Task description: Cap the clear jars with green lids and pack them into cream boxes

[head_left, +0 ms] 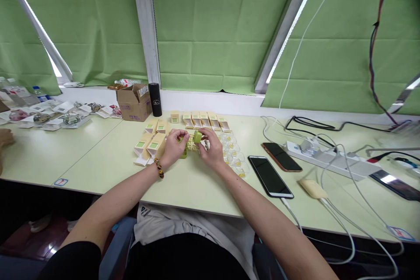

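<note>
Over the middle of the table, my right hand [212, 148] pinches a small green block-like piece [197, 136] between thumb and fingers. Close beside it, my left hand [173, 146] has its fingers pressed together around something green, mostly hidden by the fingers. Another green piece [184, 154] shows just below those fingertips. Between and behind the hands lie several small yellowish pieces [190, 143]. Cream cartons with green labels [141, 145] stand left of my left hand, and a row of similar cartons [205, 120] is behind. Clear plastic domes with yellow centres [234, 154] lie right of my right hand.
Two phones [271, 177] [281, 156] lie to the right, near a white power strip [328, 159] with tangled cables. A cardboard box [134, 103] and black cylinder [155, 99] stand at the back. Packaged items [70, 118] and another person's hand [5, 137] are at left.
</note>
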Available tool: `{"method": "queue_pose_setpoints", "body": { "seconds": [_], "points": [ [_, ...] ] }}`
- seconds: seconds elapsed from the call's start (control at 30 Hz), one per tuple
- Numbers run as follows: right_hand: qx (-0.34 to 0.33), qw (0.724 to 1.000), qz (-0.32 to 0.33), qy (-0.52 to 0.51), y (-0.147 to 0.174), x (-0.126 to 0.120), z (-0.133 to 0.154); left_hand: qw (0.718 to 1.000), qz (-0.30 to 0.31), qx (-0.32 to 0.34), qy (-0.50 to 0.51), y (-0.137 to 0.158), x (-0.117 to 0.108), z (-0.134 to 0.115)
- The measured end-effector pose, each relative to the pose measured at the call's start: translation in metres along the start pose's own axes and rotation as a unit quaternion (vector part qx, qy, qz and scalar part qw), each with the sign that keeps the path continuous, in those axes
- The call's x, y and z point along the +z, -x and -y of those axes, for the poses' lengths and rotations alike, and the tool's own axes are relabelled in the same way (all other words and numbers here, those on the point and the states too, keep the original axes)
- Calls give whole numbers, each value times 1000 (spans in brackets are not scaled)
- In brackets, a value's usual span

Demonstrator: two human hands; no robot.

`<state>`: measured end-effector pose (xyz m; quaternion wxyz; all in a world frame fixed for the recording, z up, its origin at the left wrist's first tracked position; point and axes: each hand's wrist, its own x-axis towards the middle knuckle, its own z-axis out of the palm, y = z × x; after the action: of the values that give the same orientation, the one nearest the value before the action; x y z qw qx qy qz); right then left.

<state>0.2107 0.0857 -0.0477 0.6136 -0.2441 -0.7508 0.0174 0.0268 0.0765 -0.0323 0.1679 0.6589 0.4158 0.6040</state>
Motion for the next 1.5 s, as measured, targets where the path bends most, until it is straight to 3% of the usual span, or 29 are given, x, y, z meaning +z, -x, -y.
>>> {"method": "queue_pose_setpoints", "body": {
  "seconds": [0.43, 0.57, 0.73, 0.83, 1.3, 1.5],
  "points": [
    [37, 999, -13, 21, 0, -3, -1, 995, -31, -83, 47, -6, 0, 4],
    [25, 999, 2, 34, -1, -3, 1, 999, -22, -30, 37, -3, -4, -1],
    [-9, 1000, 8, 23, -1, -3, 0, 995, 51, 88, -14, 5, -10, -16],
    [-37, 999, 17, 30, -1, -4, -1, 987, 82, 128, -53, 7, -10, -18],
    [-83, 994, 39, 60, -1, -7, -3, 986, 52, 138, -77, 6, -6, -15],
    [-72, 995, 47, 58, 0, -6, -5, 986, 48, 144, -71, 7, -6, -15]
  ]
}}
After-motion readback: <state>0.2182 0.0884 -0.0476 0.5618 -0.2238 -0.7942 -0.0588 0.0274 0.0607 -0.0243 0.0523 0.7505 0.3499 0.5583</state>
